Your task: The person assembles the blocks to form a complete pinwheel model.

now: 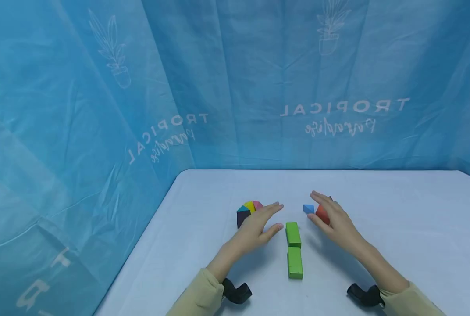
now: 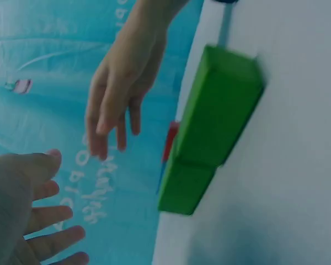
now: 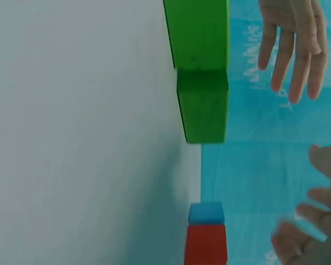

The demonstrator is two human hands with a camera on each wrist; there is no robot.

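Observation:
Two green rectangular blocks lie end to end on the white table, the farther one [image 1: 293,235] touching the nearer one [image 1: 295,263]. My left hand [image 1: 251,231] hovers to their left with fingers extended, holding nothing. On the other side my right hand [image 1: 340,224] is held above the table, its fingers spread and also without any object. Behind the right hand sit a blue block [image 1: 308,208] and a red block [image 1: 322,214], partly covered by it. Beyond the left hand stands a cluster of coloured blocks [image 1: 243,217] in black, teal, yellow and pink, partly hidden.
A white tablecloth [image 1: 416,219] covers the table. Blue printed curtains [image 1: 235,87] hang behind it and along its left side. Each wrist carries a black camera mount, one on the left [image 1: 238,293] and one on the right [image 1: 363,296].

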